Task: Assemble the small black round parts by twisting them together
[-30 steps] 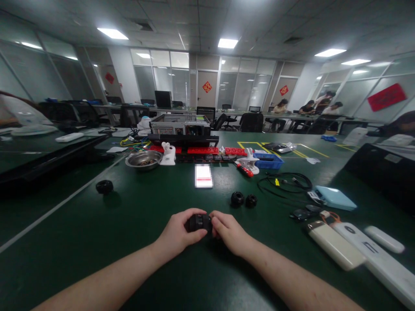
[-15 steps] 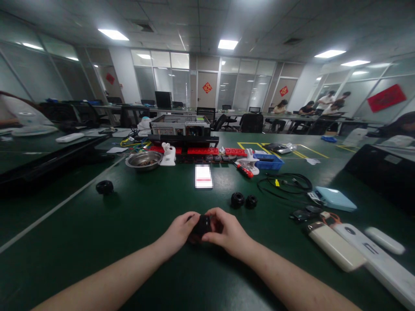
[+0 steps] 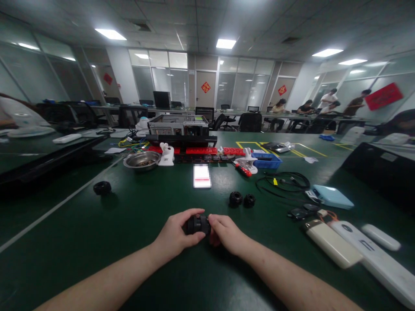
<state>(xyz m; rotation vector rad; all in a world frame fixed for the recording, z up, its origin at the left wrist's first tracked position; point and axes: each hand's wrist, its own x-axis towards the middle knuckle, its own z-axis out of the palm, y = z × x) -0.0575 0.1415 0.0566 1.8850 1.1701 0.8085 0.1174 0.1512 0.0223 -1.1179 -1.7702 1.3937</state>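
Between my two hands is a black cylindrical fitting [image 3: 198,225] with ribs or threads round its middle. My left hand [image 3: 180,231] has thumb and fingers closed round its left end. On the right end are the pinched fingers of my right hand [image 3: 225,233]; they partly hide that end. Beyond my right hand stand a black ring-shaped part [image 3: 235,198] and a smaller black ring-shaped part [image 3: 249,200], side by side. Another black ring-shaped part [image 3: 102,188] lies to the left, apart from my hands. Straight ahead lies a bright, blurred-out rectangle [image 3: 202,176].
A metal bowl [image 3: 142,160] holding small pieces stands at the far left, near a red power strip [image 3: 201,150]. Farther right are a red-handled tool [image 3: 244,169], a blue tray [image 3: 267,160], a coiled black cable [image 3: 285,183], a light-blue box [image 3: 333,196] and a cream power bank [image 3: 333,244].
My left hand has shifted its grip to the left end, so the ribbed middle of the fitting now shows. My right fingers have closed in on its right end.
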